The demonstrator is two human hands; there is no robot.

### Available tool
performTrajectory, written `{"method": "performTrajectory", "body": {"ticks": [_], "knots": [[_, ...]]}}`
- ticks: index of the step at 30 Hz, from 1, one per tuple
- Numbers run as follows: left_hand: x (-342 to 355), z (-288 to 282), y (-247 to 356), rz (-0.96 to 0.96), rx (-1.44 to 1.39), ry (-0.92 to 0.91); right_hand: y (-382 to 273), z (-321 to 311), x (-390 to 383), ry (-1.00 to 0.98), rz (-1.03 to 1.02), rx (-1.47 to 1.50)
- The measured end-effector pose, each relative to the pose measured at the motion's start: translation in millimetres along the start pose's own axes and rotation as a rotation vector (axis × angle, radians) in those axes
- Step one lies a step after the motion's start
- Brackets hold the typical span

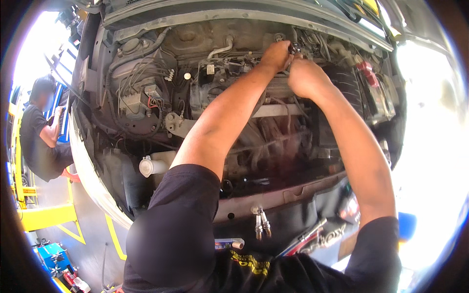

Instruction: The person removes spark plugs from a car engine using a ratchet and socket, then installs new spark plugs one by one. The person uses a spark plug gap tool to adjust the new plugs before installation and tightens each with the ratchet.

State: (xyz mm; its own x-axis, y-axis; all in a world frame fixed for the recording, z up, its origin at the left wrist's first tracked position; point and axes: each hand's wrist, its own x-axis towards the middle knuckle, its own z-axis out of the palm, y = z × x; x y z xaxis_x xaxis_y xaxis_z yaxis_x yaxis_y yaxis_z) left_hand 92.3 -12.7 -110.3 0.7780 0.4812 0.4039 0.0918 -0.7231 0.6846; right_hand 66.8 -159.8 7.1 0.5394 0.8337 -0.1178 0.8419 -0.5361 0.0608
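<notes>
Deep over the car engine, the left hand and right hand both pinch a small dark metal part with closed fingers, two spark plugs lying nearer

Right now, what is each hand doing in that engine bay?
Left hand: closed around a small dark metal part at the back of the engine.
Right hand: curled shut beside it; what it holds cannot be told.

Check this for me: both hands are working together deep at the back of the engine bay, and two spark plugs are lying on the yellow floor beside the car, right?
Not quite. The left hand and right hand do meet at the back of the engine bay, but the head view shows the two spark plugs lying on the car's front edge, not the floor.
</notes>
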Motion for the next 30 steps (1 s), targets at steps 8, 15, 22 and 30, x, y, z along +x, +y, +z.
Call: {"method": "performTrajectory", "body": {"ticks": [8, 15, 22, 30], "knots": [[-4.4, -26.7, 27.4, -0.213, 0.063, -0.153, 27.6, -10.8, 7.9, -0.058, 0.069, 0.261], [-57.0, -127.8, 93.8, -0.666, -0.754, -0.613, 47.7, -15.0, 46.3, -0.235, 0.046, 0.697], [-14.7, -137.1, 68.1, -0.293, 0.237, -0.802, 59.8, 24.1, 126.3, 0.218, -0.144, 0.345], [-1.0, -102.8, 16.1, -0.041, 0.661, -0.300, 51.0, 76.9, 157.0, 0.431, 0.210, 0.784]]}}
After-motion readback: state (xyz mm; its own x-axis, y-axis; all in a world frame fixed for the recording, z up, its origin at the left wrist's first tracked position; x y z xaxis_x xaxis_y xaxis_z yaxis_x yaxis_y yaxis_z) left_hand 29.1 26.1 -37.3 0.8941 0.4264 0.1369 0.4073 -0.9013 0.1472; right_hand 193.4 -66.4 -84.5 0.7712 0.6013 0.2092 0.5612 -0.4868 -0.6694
